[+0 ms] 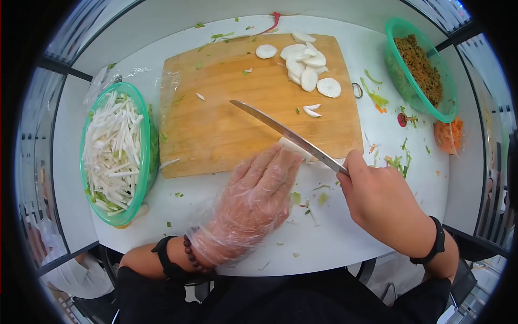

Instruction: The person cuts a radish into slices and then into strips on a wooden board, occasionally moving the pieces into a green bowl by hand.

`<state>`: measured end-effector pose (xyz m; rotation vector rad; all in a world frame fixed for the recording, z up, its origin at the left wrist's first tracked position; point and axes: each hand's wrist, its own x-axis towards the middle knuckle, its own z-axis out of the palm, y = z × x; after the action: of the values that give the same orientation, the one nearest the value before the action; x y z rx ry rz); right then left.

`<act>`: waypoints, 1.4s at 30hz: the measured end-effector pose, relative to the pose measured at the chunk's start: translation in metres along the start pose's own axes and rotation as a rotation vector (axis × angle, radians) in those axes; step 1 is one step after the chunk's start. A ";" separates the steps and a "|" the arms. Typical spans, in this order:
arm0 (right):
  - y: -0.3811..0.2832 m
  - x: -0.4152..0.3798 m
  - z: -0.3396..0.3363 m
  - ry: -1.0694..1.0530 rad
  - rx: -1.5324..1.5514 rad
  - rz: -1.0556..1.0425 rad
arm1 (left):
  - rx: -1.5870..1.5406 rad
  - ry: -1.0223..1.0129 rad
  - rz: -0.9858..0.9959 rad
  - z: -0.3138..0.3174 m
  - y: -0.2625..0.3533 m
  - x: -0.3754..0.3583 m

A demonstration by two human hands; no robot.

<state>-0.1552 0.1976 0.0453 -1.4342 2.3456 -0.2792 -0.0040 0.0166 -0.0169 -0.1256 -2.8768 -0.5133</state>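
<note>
My left hand (252,197), in a clear plastic glove, presses a white radish piece (294,148) down at the front edge of the wooden cutting board (216,129). Bare, my right hand (380,200) is closed round the handle of a knife (280,129). The blade runs to the upper left across the board and lies against the far side of the radish piece. Round white slices (309,79) overlap in a pile at the board's back right. Two small white slivers (312,110) lie between the pile and the knife.
A green basket (149,156) of white shreds stands left of the board. Another green basket (396,70) with brown food is at the back right, near orange shreds (449,135) in plastic. Vegetable scraps litter the white table (324,243).
</note>
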 end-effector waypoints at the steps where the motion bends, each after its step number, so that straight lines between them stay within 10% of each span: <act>1: 0.001 -0.002 0.002 0.009 0.007 -0.009 | 0.000 -0.003 -0.001 0.000 0.000 0.000; 42: -0.006 0.002 0.006 -0.120 -0.041 0.002 | -0.015 0.068 0.004 0.003 -0.002 0.000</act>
<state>-0.1480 0.1933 0.0416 -1.4259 2.2680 -0.1412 -0.0047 0.0157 -0.0201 -0.1143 -2.8068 -0.5280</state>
